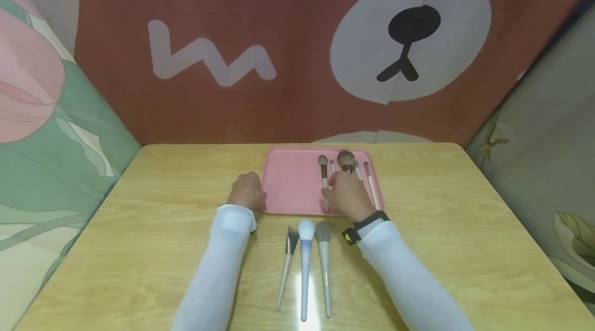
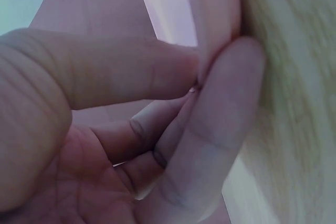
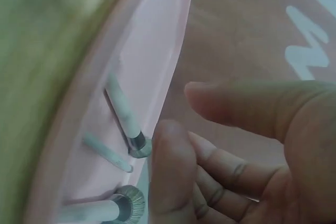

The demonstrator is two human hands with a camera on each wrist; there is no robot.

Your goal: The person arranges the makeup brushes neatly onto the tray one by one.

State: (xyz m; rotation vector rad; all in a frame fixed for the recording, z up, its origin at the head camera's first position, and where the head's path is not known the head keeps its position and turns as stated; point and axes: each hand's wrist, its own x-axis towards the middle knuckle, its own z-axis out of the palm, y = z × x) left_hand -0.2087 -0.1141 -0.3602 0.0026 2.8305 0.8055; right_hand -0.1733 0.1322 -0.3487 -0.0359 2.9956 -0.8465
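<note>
My left hand [image 1: 247, 191] pinches the left rim of a pink tray [image 1: 293, 181] between thumb and finger; the left wrist view shows the tray edge [image 2: 218, 9] close up. Above the tray's right half is my right hand [image 1: 349, 195], its thumb and index finger apart with nothing between them. Several makeup brushes lie in the tray near it: a large fluffy brush [image 1: 346, 158], a dark-ferruled brush [image 1: 323, 166] and a slim white-handled brush [image 1: 370, 178] among them. The right hand hides some handles. The right wrist view shows a brush [image 3: 125, 106] beyond the fingers.
On the wooden table [image 1: 153, 238], in front of the tray, three more brushes lie between the forearms: a slanted brush [image 1: 291, 242], a pale blue brush [image 1: 305, 253] and a grey-headed brush [image 1: 324, 235]. A printed cloth [image 1: 297, 109] hangs behind the table.
</note>
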